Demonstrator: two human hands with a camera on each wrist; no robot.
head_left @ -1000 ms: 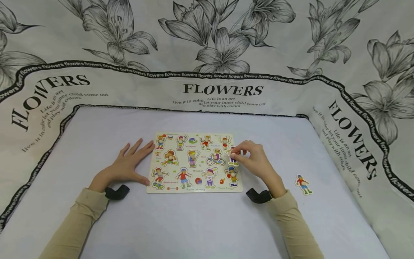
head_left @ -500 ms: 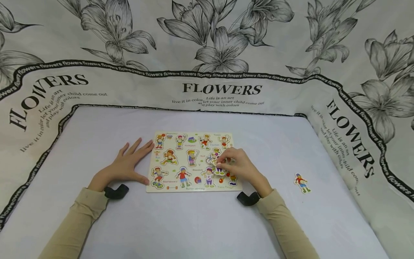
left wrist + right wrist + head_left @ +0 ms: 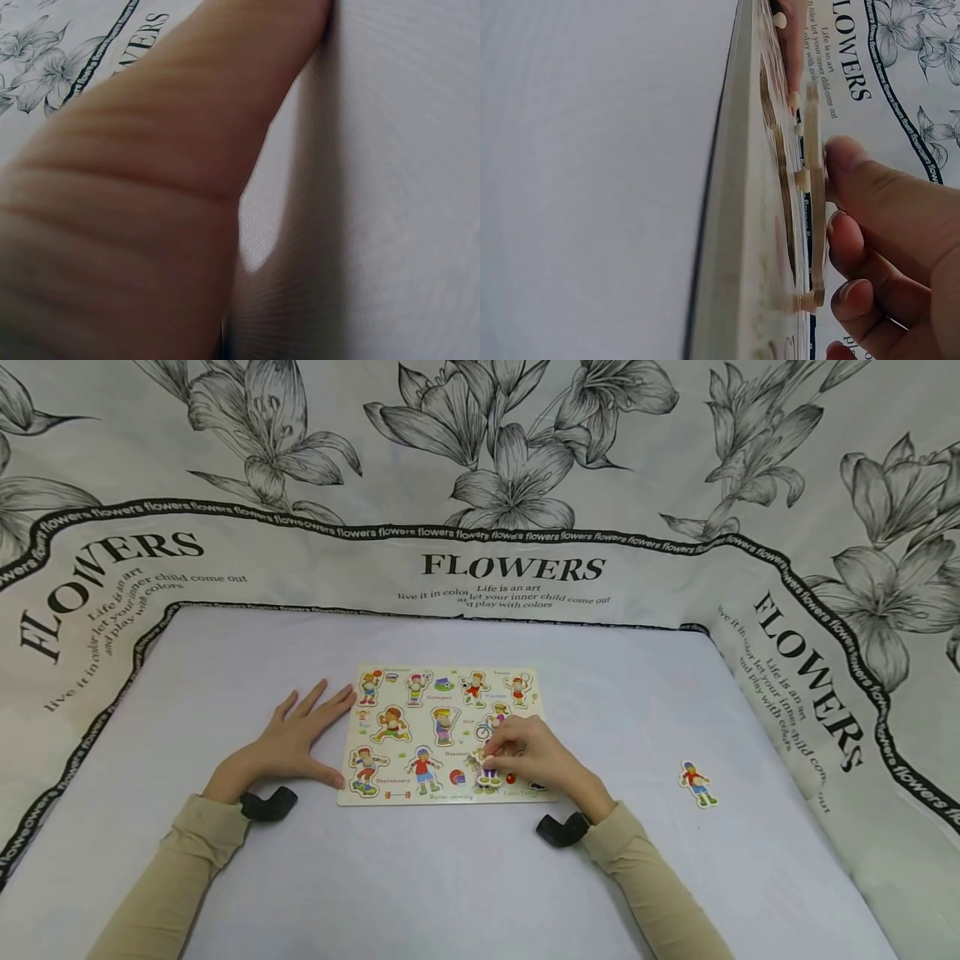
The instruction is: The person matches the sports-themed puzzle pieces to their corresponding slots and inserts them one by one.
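A wooden peg puzzle board [image 3: 420,732] with several printed sport figures lies on the table. My right hand [image 3: 534,756] pinches a puzzle piece [image 3: 489,774] with purple legs over the board's lower right part. Seen edge-on in the right wrist view, the puzzle piece [image 3: 818,225] stands slightly off the board, with thumb and fingertips [image 3: 847,154] at its outer face; its grip point is partly hidden. Fingers spread, my left hand [image 3: 288,747] rests at the board's left edge. Its thumb or finger fills much of the left wrist view.
Another loose puzzle piece [image 3: 699,785], a figure in a red top and blue shorts, lies on the white table [image 3: 465,877] to the right. Behind the table hangs a white cloth [image 3: 315,568] printed with flowers and lettering.
My right hand has carried the pinched piece from the board's right edge leftward and down to the lower row. The left hand has stayed at the board's left edge.
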